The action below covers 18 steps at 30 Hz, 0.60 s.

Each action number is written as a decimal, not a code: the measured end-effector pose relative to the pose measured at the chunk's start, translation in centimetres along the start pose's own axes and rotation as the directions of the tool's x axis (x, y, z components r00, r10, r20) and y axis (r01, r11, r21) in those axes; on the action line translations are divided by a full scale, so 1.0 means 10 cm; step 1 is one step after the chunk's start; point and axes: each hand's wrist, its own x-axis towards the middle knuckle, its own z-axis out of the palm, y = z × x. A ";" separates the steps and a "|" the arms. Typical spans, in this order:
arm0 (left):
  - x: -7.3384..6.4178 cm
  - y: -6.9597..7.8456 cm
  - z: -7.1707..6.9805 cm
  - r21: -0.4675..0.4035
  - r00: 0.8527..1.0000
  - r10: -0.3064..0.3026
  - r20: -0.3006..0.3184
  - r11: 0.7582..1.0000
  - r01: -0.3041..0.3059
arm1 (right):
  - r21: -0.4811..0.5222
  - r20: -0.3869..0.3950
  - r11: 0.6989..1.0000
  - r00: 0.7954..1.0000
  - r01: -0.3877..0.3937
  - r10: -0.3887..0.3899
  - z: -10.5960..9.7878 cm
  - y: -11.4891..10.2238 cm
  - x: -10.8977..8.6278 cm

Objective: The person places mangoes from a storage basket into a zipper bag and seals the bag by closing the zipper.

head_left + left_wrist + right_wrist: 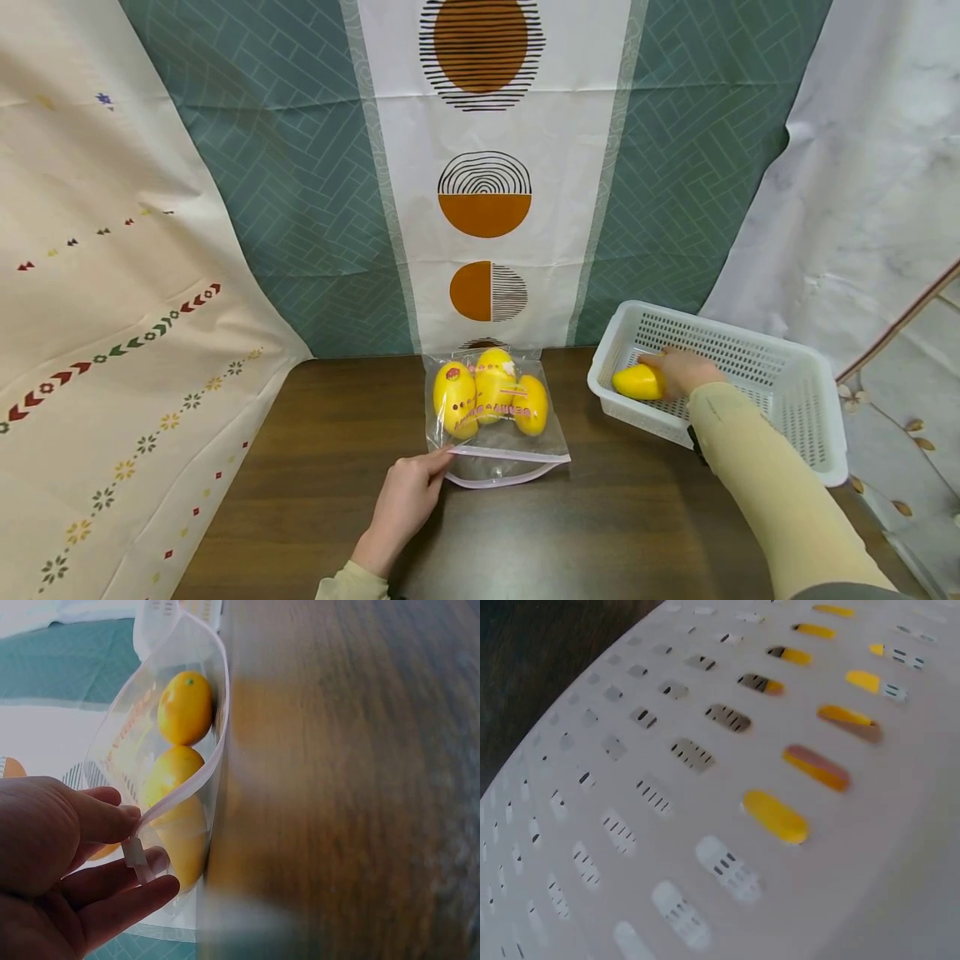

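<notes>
A clear zip bag (498,472) with a pink-edged mouth lies on the table, its open end toward me. Inside are three smooth, oval yellow fruits (454,400), mango-like in shape. My left hand (405,500) pinches the bag's left corner at the zip, thumb against fingers, as the left wrist view shows close up. On the right, my right hand (684,372) reaches into a white slotted basket (787,346) and grips another yellow fruit (637,382) by its right end. In the right wrist view the basket wall (780,855) hides most of that hand; yellow shows through the slots.
The brown wooden table (337,417) runs back to a green and white patterned cloth (300,208). A cream cloth (150,333) hangs at the left, a marbled one (885,208) behind the basket at the right.
</notes>
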 end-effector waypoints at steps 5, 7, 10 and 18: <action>0.00 0.00 0.00 0.001 1.000 0.005 -0.005 1.000 -0.005 | 0.023 -0.003 1.000 1.000 0.000 0.000 -0.01 -0.01 -0.02; 0.00 0.01 0.00 0.005 1.000 0.008 -0.006 1.000 -0.008 | 0.035 -0.003 0.999 1.000 -0.014 0.014 -0.01 -0.02 -0.04; 0.01 0.01 0.00 0.007 1.000 0.008 -0.006 1.000 -0.008 | 0.051 0.000 0.998 1.000 -0.028 0.028 -0.02 0.01 -0.05; 0.01 -0.01 0.02 0.010 1.000 0.013 -0.005 1.000 -0.013 | 0.084 0.009 0.996 1.000 -0.010 0.010 0.00 0.08 -0.09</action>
